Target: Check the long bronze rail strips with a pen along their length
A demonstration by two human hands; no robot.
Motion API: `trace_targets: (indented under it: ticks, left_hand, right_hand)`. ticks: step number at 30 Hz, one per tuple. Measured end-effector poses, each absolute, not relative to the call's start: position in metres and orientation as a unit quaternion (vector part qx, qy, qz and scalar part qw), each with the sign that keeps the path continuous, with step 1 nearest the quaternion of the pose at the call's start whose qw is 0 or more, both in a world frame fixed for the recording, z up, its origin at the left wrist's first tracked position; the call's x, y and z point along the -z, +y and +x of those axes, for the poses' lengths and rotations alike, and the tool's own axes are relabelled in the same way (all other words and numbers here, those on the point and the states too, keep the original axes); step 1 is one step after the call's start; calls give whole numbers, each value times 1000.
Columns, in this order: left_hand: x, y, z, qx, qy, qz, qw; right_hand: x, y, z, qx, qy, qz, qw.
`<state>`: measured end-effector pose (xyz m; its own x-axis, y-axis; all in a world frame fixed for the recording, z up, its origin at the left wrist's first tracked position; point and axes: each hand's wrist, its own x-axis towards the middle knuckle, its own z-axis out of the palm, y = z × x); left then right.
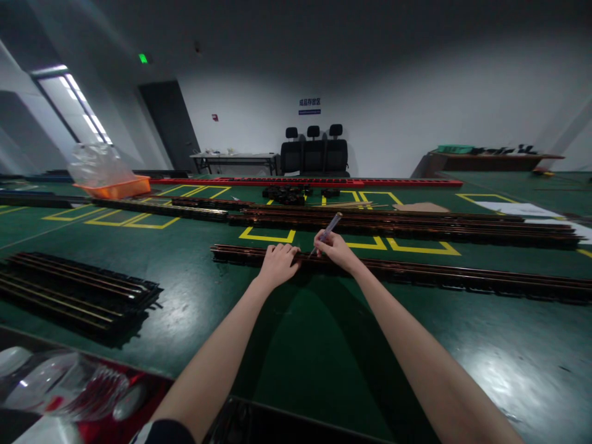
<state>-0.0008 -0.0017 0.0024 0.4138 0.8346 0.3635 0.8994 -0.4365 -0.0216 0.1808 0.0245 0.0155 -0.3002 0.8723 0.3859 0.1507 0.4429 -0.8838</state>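
Green table (296,357), and across it the long dark rail (435,275)! Left hand (277,265) lies over it, whether gripping I can't tell; right hand (337,250), just beside, pinches the pen (332,226), tip down at the rail, barrel slanting up above the fingers.

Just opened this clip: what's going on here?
A person is working with both hands at a green table. The right hand grips a slim pen-like tool, its tip pointing down at a long dark rail; whether it touches is too small to tell. The left hand rests on the same rail, near its left end. More rails lie behind it, and a shorter bundle sits off to the left.
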Motion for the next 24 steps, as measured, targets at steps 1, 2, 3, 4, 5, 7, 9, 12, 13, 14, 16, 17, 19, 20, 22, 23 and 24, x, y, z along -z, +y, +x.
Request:
trace_targets:
  ticks: [1, 2, 3, 4, 5, 7, 9, 12, 13, 14, 16, 17, 19, 20, 22, 23, 24]
  left_hand:
    - [-2, -2, -1, 151, -520, -834, 106]
    - [-2, -2, -1, 151, -520, -834, 105]
    - [-2, -1, -1, 152, -520, -834, 105]
    - [-2, -1, -1, 152, -520, -834, 105]
    - [-2, -1, -1, 153, -519, -834, 106]
    - [-3, -1, -1, 151, -519, -834, 109]
    - [-3, -2, 0, 147, -520, -834, 112]
    - [-4, -2, 0, 146, -522, -833, 114]
    - [-4, -2, 0, 146, -521, -833, 113]
    - [-4, -2, 0, 147, -521, -833, 111]
    - [-4, -2, 0, 149, -520, -834, 109]
    - [-4, -2, 0, 150, -520, -834, 107]
    - [-4, -2, 0, 150, -521, -834, 105]
    - [-4, -2, 0, 150, -521, -834, 104]
    - [-4, -2, -1, 149, -520, -835, 102]
    - [-4, -2, 0, 149, -520, -835, 101]
    - [-4, -3, 0, 149, -520, -835, 99]
  right_hand:
    - [-15, 25, 181, -384, -708, -362, 468]
    - [-15, 25, 181, -385, -708, -363, 468]
    - [-15, 25, 181, -386, -707, -363, 468]
    - [-15, 25, 181, -387, -707, -363, 468]
    - [-15, 25, 181, -389, -707, -362, 468]
    - [-15, 25, 181, -389, -708, -359, 468]
    - [-15, 26, 181, -389, -708, -359, 468]
    - [-14, 25, 181, -390, -705, -362, 469]
    - [-14, 25, 181, -391, -705, -361, 470]
    - [-14, 25, 181, -391, -705, -360, 470]
    - [-15, 25, 181, -393, -706, -358, 469]
    - [-15, 25, 182, -393, -706, -358, 468]
    - [-16, 24, 182, -393, -707, -360, 465]
    - [-16, 24, 182, -392, -708, -362, 464]
    - [-17, 23, 181, -390, -707, -365, 464]
    - [-17, 23, 181, -389, -707, -365, 464]
    - [-17, 23, 181, -389, -706, -366, 465]
